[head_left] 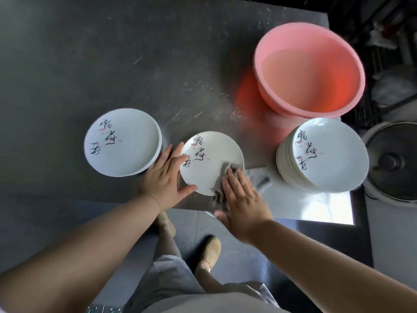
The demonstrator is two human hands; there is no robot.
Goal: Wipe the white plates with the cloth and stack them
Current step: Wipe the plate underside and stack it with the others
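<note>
Centrally, a white plate (212, 162) lies face up on the grey surface (67, 75), its painted script running toward the near left; the left hand (165, 179) grips its left rim with thumb and fingers, while the right hand (242, 199) presses the grey cloth (225, 177) flat-fingered onto its near-right edge. Left of that plate sits a short stack (123, 142), right of it a taller stack (322, 155), and beyond it a pink basin (309, 68) holding water.
</note>
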